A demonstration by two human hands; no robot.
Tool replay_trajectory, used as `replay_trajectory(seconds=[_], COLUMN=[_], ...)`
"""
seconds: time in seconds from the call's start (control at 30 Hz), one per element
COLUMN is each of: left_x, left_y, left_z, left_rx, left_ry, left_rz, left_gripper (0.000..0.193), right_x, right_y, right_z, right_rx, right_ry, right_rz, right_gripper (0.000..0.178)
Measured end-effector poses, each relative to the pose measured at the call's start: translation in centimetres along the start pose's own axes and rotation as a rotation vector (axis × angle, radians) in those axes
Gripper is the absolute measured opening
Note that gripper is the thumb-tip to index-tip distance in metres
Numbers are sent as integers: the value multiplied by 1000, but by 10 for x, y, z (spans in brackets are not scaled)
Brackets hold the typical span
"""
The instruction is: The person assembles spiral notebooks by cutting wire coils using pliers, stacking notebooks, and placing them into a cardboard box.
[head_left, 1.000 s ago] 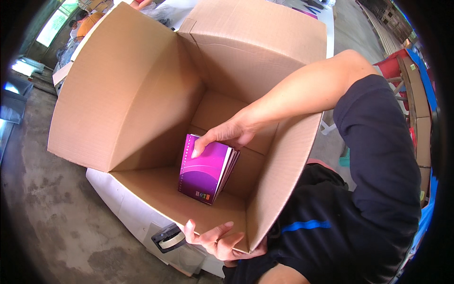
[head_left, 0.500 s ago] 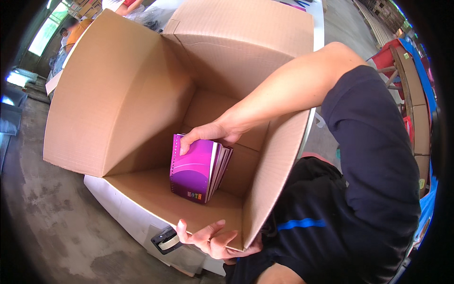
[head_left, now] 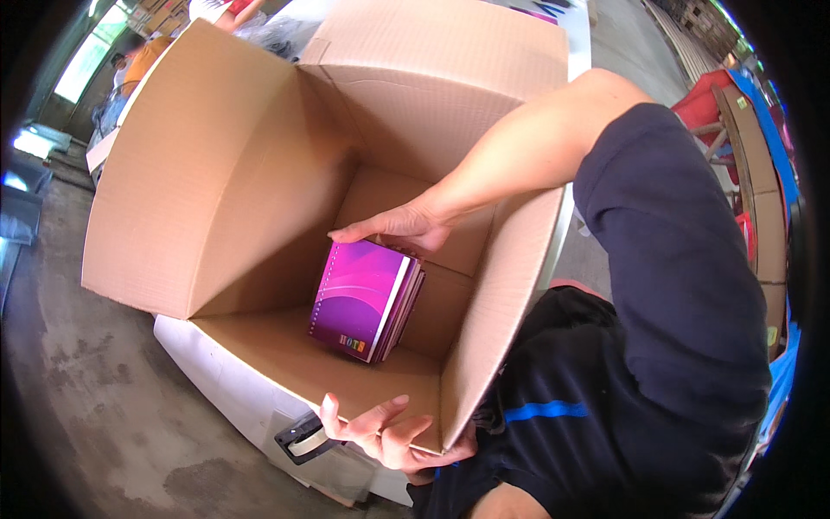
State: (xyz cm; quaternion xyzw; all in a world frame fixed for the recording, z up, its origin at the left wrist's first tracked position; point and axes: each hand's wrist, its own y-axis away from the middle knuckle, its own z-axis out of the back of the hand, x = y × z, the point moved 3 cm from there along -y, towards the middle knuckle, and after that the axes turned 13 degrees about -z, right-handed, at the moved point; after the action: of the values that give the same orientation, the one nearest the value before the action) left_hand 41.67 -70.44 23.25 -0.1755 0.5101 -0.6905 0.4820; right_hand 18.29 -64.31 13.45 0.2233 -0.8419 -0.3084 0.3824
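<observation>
A stack of purple spiral notebooks (head_left: 356, 298) rests inside a large open cardboard box (head_left: 233, 182), against its near part. Along the stack's far edge lies my right hand (head_left: 406, 227), thumb stretched out past the top corner and no longer over the cover. Its other fingers are partly hidden behind the notebooks, and the hand looks loosened from them. My left hand (head_left: 380, 432) grips the near rim of the box, fingers outside and curled up over the edge.
A black tape dispenser (head_left: 303, 439) sits beside the box on the white table (head_left: 207, 359). Clear plastic wrap (head_left: 272, 35) lies beyond the box. People (head_left: 147, 60) are in the far left background. A wooden frame with cardboard (head_left: 750, 173) stands at right.
My right thumb has slid off the top notebook's cover to the far edge, and the hand has eased away. The stack has settled lower and flatter. The left hand stays on the rim.
</observation>
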Motion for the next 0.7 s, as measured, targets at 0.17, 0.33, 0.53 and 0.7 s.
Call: replay_trajectory(seconds=[0.17, 0.33, 0.53, 0.7], left_x=[6, 2, 5, 7], left_y=[1, 2, 0, -4], left_z=[2, 7, 11, 12], left_rx=[72, 133, 205, 243], left_ry=[39, 9, 64, 105], left_rz=[-39, 42, 19, 102], left_gripper=[38, 46, 55, 43], right_x=[10, 10, 7, 2], right_y=[4, -3, 22, 14], right_z=[-4, -7, -8, -13], right_rx=[-67, -37, 150, 153], right_ry=[-44, -119, 198, 215], right_rz=[-40, -59, -112, -54], right_gripper=[105, 115, 113, 90])
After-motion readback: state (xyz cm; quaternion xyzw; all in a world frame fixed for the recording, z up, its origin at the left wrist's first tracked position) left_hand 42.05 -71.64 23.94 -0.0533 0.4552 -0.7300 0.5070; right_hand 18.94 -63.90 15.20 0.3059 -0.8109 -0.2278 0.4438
